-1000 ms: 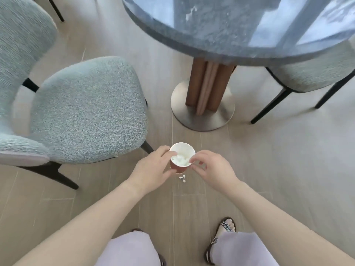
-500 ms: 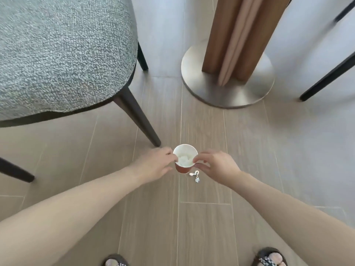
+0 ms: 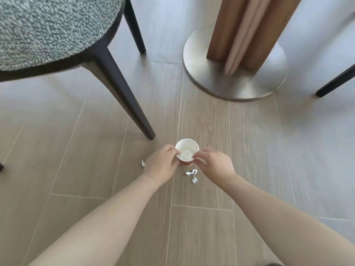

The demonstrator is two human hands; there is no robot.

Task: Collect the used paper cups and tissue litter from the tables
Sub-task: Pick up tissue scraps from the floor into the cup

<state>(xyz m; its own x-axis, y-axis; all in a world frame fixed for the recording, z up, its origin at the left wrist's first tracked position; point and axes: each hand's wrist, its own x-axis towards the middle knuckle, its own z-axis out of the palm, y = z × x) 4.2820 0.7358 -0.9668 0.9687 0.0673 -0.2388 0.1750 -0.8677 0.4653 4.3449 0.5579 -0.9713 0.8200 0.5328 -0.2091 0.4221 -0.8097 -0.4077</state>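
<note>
While the paper cup is low over the wood-look floor, at the centre of the view, the step in hand reads as gathering loose tissue into it. The left hand grips the cup's wall from 9 o'clock, thumb and forefinger curled round it just under the rim. The right hand comes in from 3 o'clock with its fingers curled narrow and pinched at the rim. Whether that pinch also holds a shred I cannot tell, nor whether the cup's base touches the floor.

To do it well, I judge, the left hand alone should steady the cup upright so the tissue wad inside does not spill. That frees the right hand to pick scraps by fingertip, nearest first. The paper wall looks soft, so a light squeeze should do; a hard one could buckle the mouth.

Counted:
- one cup, red-brown outside and white inside
- one wad within it
- three bits on the floor: two crumpled scraps just beside the cup at 5 o'clock, and a lone scrap at 8 o'clock, just beside the left hand's outer edge and easy to miss
- two hands
- four dark chair legs, with the nearest chair leg ending near the cup at 11 o'clock
- one speckled seat, far off at 10 o'clock
- one wooden pedestal on one round metal base, at 1 o'clock
</note>
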